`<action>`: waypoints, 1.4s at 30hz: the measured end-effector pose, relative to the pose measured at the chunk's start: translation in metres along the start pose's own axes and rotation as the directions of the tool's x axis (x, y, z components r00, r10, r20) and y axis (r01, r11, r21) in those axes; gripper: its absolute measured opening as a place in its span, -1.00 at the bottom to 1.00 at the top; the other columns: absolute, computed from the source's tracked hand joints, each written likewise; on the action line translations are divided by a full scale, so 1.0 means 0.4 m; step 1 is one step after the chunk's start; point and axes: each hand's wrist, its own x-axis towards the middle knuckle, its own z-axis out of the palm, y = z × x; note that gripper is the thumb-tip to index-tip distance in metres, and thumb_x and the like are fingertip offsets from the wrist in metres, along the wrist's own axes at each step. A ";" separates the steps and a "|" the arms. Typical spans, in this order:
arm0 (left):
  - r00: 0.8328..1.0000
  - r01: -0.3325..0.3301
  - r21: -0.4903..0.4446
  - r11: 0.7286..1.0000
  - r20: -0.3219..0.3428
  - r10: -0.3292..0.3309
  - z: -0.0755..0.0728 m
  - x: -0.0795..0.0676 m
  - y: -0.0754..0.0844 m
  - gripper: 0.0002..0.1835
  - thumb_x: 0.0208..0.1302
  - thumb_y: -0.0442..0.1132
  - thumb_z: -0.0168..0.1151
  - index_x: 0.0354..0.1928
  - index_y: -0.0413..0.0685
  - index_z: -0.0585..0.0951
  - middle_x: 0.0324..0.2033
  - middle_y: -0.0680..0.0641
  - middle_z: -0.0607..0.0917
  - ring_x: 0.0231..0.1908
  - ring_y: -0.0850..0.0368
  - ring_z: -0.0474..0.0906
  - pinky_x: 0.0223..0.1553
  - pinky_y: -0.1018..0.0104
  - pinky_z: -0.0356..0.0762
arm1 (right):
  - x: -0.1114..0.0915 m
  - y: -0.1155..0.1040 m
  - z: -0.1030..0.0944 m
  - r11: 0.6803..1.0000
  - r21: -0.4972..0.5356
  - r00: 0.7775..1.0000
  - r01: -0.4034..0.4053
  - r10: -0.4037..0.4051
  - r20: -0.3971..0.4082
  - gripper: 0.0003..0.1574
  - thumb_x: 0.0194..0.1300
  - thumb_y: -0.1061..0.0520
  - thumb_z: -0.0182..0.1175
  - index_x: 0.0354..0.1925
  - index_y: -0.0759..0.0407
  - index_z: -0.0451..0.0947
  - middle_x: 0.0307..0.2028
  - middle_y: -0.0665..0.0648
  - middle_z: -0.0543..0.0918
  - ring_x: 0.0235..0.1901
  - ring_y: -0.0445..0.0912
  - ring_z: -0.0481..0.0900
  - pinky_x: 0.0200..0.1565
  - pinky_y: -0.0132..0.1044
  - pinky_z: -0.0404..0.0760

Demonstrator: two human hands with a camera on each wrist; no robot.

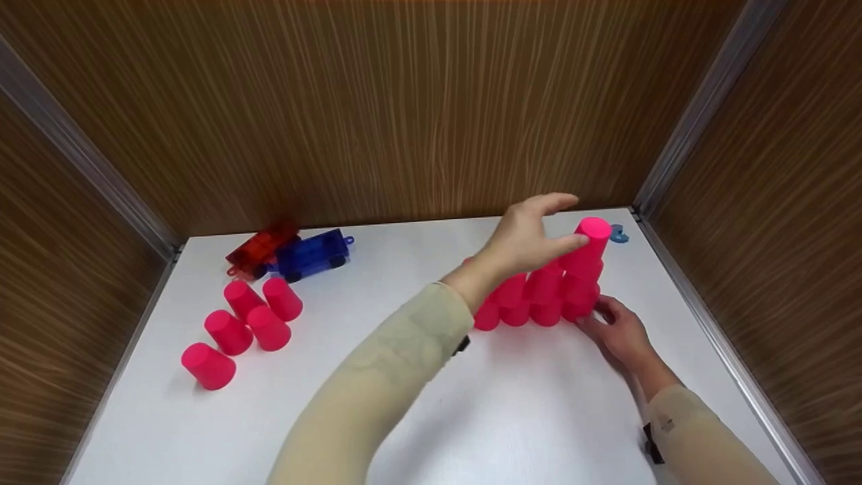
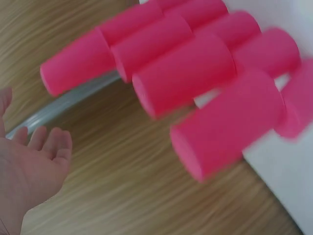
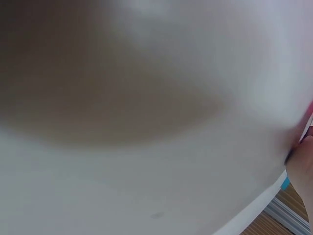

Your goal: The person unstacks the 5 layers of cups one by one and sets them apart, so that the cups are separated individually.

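Observation:
Upside-down pink cups (image 1: 547, 289) stand stacked in rows at the right of the white table. One pink cup (image 1: 595, 236) tops the right end, above the others. Beside that cup is my left hand (image 1: 528, 236), fingers extended and thumb apart; the head view has the thumb overlapping the cup's edge. In the left wrist view the left hand (image 2: 36, 166) appears clear of the cups (image 2: 188, 73), holding nothing. Low at the right end, my right hand (image 1: 623, 330) has its thumb in front of a bottom cup (image 1: 577, 310) and fingers at its side. My left forearm hides part of the stack.
Several separate pink cups (image 1: 229, 332) stand upside down at the left. Behind them are a red toy car (image 1: 262, 249) and a blue one (image 1: 313, 254), both see-through. A small blue piece (image 1: 618, 234) lies at the back right. Wood-grain walls (image 1: 431, 114) enclose the table.

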 end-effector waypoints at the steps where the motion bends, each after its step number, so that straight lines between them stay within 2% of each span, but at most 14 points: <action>1: 1.000 0.005 -0.006 1.000 -0.005 -0.005 0.016 0.006 -0.001 -0.29 0.33 0.00 0.51 0.49 0.19 0.50 0.38 0.20 0.54 0.36 0.30 0.42 0.20 0.40 0.58 | 0.000 0.002 0.000 1.000 0.002 1.000 0.004 -0.004 0.001 0.09 0.38 -0.27 0.42 0.63 0.06 0.18 0.56 0.27 0.27 0.54 0.32 0.18 0.32 0.11 0.56; 5: 0.999 0.028 -0.043 0.999 -0.025 -0.029 0.067 0.027 -0.010 -0.28 0.33 -0.01 0.51 0.50 0.21 0.49 0.37 0.21 0.55 0.35 0.32 0.43 0.18 0.43 0.58 | -0.002 0.007 0.000 1.000 0.004 1.000 0.012 -0.012 -0.003 0.08 0.37 -0.27 0.42 0.62 0.05 0.19 0.55 0.25 0.29 0.53 0.31 0.19 0.30 0.09 0.58; 10: 0.995 0.069 -0.087 0.994 -0.061 -0.074 0.108 0.041 -0.033 -0.27 0.32 -0.03 0.53 0.50 0.22 0.49 0.36 0.20 0.56 0.33 0.25 0.46 0.12 0.44 0.62 | 0.003 0.008 0.006 1.000 0.012 1.000 0.015 -0.015 -0.003 0.07 0.39 -0.30 0.40 0.62 0.05 0.20 0.55 0.25 0.29 0.55 0.31 0.18 0.35 0.13 0.53; 15: 0.990 0.116 -0.106 0.988 -0.070 -0.124 0.132 0.044 -0.050 -0.24 0.29 -0.03 0.56 0.50 0.25 0.49 0.36 0.24 0.56 0.35 0.23 0.47 0.10 0.40 0.65 | -0.001 0.009 0.010 1.000 0.017 1.000 -0.005 0.005 -0.001 0.08 0.39 -0.32 0.38 0.63 0.05 0.19 0.56 0.24 0.29 0.56 0.30 0.16 0.37 0.15 0.50; 22: 0.988 0.135 -0.102 0.986 -0.059 -0.142 0.144 0.050 -0.055 -0.26 0.31 -0.05 0.55 0.51 0.26 0.49 0.32 0.24 0.59 0.34 0.21 0.49 0.11 0.37 0.65 | -0.002 0.007 0.018 0.999 0.033 1.000 -0.006 0.006 -0.011 0.03 0.41 -0.28 0.38 0.60 0.08 0.23 0.55 0.25 0.31 0.57 0.26 0.18 0.40 0.12 0.47; 28: 0.985 0.160 -0.134 0.978 -0.045 -0.167 0.130 0.043 -0.052 -0.30 0.29 -0.12 0.56 0.45 0.32 0.52 0.21 0.23 0.62 0.22 0.28 0.52 0.01 0.39 0.69 | 0.002 0.002 0.023 1.000 0.025 1.000 -0.002 0.002 0.000 0.08 0.40 -0.30 0.39 0.62 0.10 0.21 0.57 0.28 0.28 0.57 0.29 0.16 0.41 0.16 0.44; 32: 0.987 0.148 -0.149 0.978 -0.045 -0.156 0.109 0.027 -0.048 -0.31 0.28 -0.14 0.57 0.42 0.32 0.53 0.19 0.23 0.62 0.20 0.28 0.52 -0.01 0.42 0.68 | 0.005 0.002 0.023 1.000 0.029 1.000 -0.006 0.005 0.008 0.08 0.39 -0.31 0.39 0.62 0.08 0.21 0.56 0.27 0.28 0.56 0.29 0.16 0.39 0.14 0.47; 36: 0.992 0.107 -0.155 0.982 -0.052 -0.116 0.067 0.004 -0.045 -0.29 0.28 -0.14 0.57 0.44 0.30 0.52 0.21 0.22 0.60 0.20 0.30 0.49 -0.02 0.44 0.68 | 0.009 0.001 0.022 1.000 0.015 1.000 -0.005 0.005 0.014 0.07 0.40 -0.28 0.40 0.62 0.07 0.19 0.57 0.26 0.27 0.56 0.30 0.16 0.39 0.15 0.48; 42: 0.997 0.011 -0.133 0.991 -0.074 -0.021 -0.026 -0.043 -0.048 -0.28 0.35 -0.15 0.52 0.51 0.18 0.47 0.25 0.16 0.60 0.21 0.26 0.51 0.01 0.42 0.67 | 0.015 0.007 0.014 0.999 0.006 0.999 -0.034 0.034 0.021 0.14 0.36 -0.29 0.43 0.65 0.03 0.14 0.60 0.27 0.21 0.57 0.33 0.11 0.39 0.17 0.46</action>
